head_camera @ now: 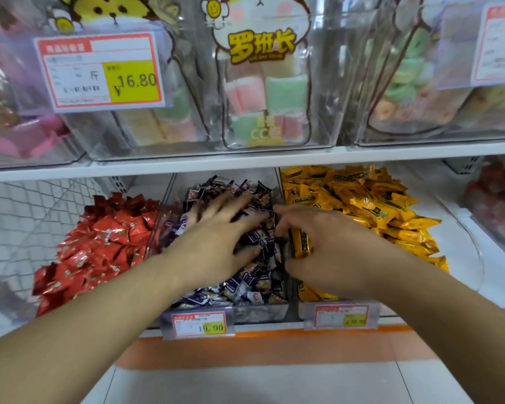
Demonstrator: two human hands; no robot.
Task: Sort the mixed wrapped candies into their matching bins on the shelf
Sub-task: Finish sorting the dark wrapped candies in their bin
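Three clear bins stand side by side on the lower shelf. The left one holds red wrapped candies (pixel 99 243), the middle one dark purple-and-white candies (pixel 245 287), the right one yellow candies (pixel 376 205). My left hand (pixel 216 234) lies spread with straight fingers on the purple pile in the middle bin. My right hand (pixel 327 246) hovers at the divider between the middle and right bins, its fingers curled round a yellow wrapped candy (pixel 299 243).
Price tags hang on the middle bin front (pixel 200 325) and the right bin front (pixel 341 316). The upper shelf (pixel 245 161) carries clear bins of pastel sweets (pixel 263 94). A wire mesh panel (pixel 21 217) stands at the left; white floor lies below.
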